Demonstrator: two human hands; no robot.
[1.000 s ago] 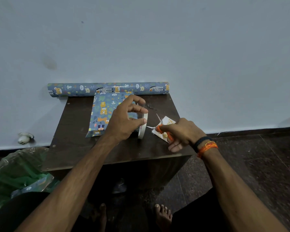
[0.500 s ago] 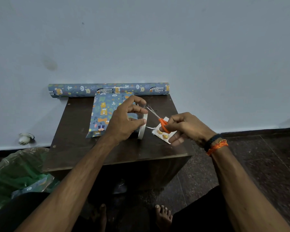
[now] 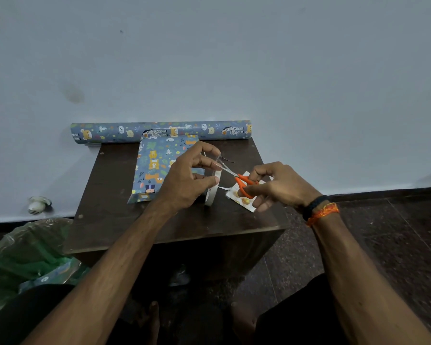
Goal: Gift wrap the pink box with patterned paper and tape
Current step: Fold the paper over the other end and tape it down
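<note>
The box [image 3: 154,168], already covered in blue animal-print paper, lies flat on the dark bench [image 3: 115,220], its far end touching the paper roll [image 3: 159,131] that runs along the bench's back edge against the wall. Just right of the box, the left hand [image 3: 187,180] holds the tape roll [image 3: 213,188] upright on its edge, thumb pressed on the rim, while its upper fingers pinch a short clear strip [image 3: 220,161] pulled up from the roll. The right hand [image 3: 276,185] grips orange-handled scissors [image 3: 244,181], fingers curled through the loops, with the blades pointing up-left at the strip; whether they touch it I cannot tell. Under that hand lies a small white printed scrap [image 3: 241,199] on the bench. The right wrist wears a black band and an orange thread. A green plastic bag [image 3: 23,260] sits on the floor to the left of the bench.
</note>
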